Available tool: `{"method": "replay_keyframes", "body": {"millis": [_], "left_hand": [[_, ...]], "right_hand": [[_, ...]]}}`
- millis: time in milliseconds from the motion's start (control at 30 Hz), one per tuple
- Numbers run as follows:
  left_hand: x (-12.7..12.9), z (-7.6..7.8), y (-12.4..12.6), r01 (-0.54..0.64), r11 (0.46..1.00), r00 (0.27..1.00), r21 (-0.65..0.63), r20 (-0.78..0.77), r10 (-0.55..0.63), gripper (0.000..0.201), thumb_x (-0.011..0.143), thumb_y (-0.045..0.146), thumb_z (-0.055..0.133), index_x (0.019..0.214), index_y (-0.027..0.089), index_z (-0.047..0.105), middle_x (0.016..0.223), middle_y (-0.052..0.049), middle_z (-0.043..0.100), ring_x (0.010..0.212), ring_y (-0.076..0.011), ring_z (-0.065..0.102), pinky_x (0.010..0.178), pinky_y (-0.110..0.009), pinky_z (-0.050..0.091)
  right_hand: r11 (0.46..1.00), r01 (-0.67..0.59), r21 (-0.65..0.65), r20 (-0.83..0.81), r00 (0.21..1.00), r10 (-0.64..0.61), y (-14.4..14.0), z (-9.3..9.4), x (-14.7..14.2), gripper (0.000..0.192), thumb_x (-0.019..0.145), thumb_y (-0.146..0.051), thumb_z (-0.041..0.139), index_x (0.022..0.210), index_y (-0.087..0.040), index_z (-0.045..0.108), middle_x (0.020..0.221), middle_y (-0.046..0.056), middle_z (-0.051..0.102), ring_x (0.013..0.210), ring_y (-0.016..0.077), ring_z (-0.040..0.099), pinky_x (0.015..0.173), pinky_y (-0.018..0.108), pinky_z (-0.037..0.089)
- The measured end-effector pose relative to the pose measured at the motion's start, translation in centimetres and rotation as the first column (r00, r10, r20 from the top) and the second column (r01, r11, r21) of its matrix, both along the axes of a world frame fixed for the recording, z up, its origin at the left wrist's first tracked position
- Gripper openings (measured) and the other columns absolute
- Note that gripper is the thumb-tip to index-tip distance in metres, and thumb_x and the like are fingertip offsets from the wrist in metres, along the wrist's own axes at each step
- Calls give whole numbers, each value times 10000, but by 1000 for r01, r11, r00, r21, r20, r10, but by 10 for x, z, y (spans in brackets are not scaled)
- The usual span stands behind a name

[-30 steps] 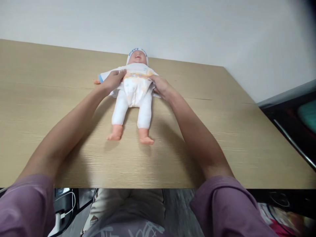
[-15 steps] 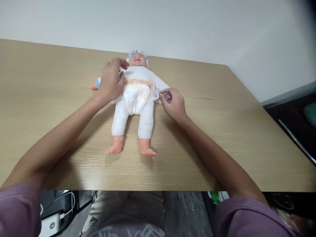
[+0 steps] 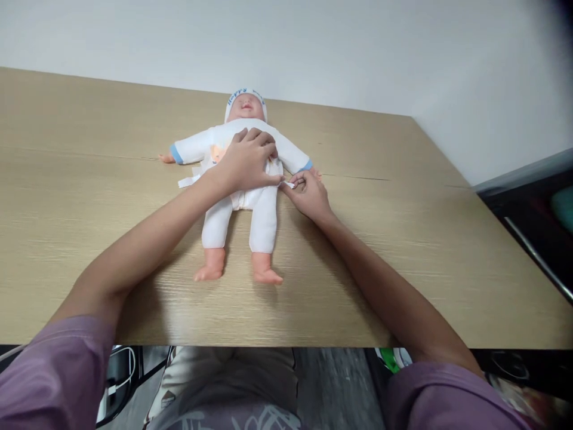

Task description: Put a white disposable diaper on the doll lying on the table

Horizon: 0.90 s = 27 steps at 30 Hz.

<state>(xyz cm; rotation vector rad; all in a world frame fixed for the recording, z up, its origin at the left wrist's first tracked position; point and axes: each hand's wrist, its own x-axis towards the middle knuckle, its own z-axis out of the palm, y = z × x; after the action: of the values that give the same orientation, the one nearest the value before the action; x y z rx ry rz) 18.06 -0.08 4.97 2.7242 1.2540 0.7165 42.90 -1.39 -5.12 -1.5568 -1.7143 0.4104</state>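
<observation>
A baby doll (image 3: 264, 218) in a white suit and a lettered cap (image 3: 245, 94) lies on its back, feet towards me. Around its hips is a diaper (image 3: 244, 199), its front largely covered by my left hand (image 3: 250, 156). That hand reaches across the belly with bent fingers and holds the diaper's front, the thumb at its right side. My right hand (image 3: 310, 194) pinches a small white diaper tab (image 3: 287, 184) beside the doll's hip, close to the left thumb. On the left, another white tab (image 3: 188, 180) sticks out loose over the table.
The wooden table (image 3: 403, 257) meets a pale wall (image 3: 286, 48) at the back. A dark object (image 3: 532, 209) stands beyond the table's right edge. Below the front edge are a cable (image 3: 129, 364) on the left and a green and white item (image 3: 390, 359) on the right.
My left hand has moved right and down from the doll's side onto the diaper front, uncovering the doll's arm and the left tab. My right hand has shifted slightly down and left, now pinching the tab.
</observation>
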Motion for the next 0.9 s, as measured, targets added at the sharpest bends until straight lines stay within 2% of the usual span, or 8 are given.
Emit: {"method": "replay_keyframes", "body": {"millis": [100,200,333,467,567,733,833,900], "left_hand": [[0,1,-2,2,1000,1000,-10,6,-2,536,927,531,846,1339,189,817,1539,-176,732,1528,-468,558,1386,-674,325],[1,3,-2,-4,1000,1000,-19,-1,4,559,918,519,845,1364,184,803,1523,-176,738,1524,-462,558,1400,-663,310],[0,4,-3,-25,999,1000,-21,0,25,558,896,499,854,1353,184,792,1525,-178,738,1530,-460,558,1397,-637,324],[-2,6,-4,-49,998,999,-31,9,49,645,856,491,888,1405,185,743,1531,-191,739,1535,-456,568,1383,-615,353],[-2,5,-4,-58,997,998,-49,6,59,842,826,484,906,1556,159,642,1600,-220,697,1558,-469,552,1370,-616,368],[-1,-2,3,-23,999,998,-36,49,25,1027,762,422,897,1677,185,493,1701,-204,617,1545,-465,552,1364,-630,365],[-2,-5,8,-17,999,995,-31,94,20,1088,732,404,899,1707,236,445,1729,-180,589,1517,-466,562,1330,-636,400],[-2,-6,9,-21,999,994,-39,106,25,1130,729,409,894,1736,241,411,1752,-185,562,1515,-467,558,1312,-638,418]], "right_hand": [[999,-15,-52,-92,996,10,3,-2,3,391,956,-637,816,911,-274,678,925,54,784,861,259,719,898,443,601],[990,-92,-105,-234,970,65,6,-3,6,449,917,-678,844,924,-274,649,843,26,745,811,237,710,842,415,597],[977,-194,-85,-393,908,146,10,1,9,568,870,-725,900,1037,-301,561,785,-33,695,744,205,669,771,375,581],[957,-288,-24,-484,841,241,13,21,21,694,802,-742,961,1124,-327,508,828,-58,689,725,183,649,716,347,577],[943,-333,-27,-493,825,277,20,44,22,752,773,-735,993,1167,-337,491,870,-58,692,750,188,667,687,338,576],[918,-393,-49,-452,828,331,49,69,-22,697,846,-743,945,1178,-338,484,803,-73,649,687,184,627,650,346,565],[913,-403,-65,-398,849,346,64,68,-54,601,937,-783,849,1142,-341,497,778,-56,643,688,206,646,657,377,586],[927,-374,-45,-382,864,329,62,65,-66,596,968,-852,771,1137,-342,514,800,-34,663,720,222,684,672,388,607]]}}
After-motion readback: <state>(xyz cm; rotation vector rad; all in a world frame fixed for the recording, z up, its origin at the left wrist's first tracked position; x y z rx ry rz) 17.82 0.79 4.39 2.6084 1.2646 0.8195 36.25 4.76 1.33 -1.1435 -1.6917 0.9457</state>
